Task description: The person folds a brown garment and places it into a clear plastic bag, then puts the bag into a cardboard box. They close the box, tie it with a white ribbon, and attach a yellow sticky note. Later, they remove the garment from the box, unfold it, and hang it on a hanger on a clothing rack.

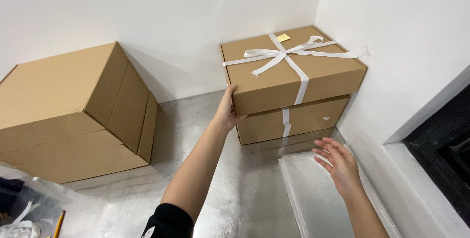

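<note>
Your left hand (226, 112) grips the brown ribbon-tied cardboard box (292, 69) by one corner only (right hand (340, 163) open, holding nothing): top box may tilt & slip off the lower box (308, 119).

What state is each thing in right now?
Top gift box: closed, white ribbon tied in a bow, stacked on another.
Lower box: closed, ribbon-wrapped.
Large carton: closed, apart at left.
Left hand: gripping the top box's corner.
Right hand: open, empty, above clear plastic sheets.

Single head cam, looks down & fwd into room corner, close over metal table (254, 204).
</note>
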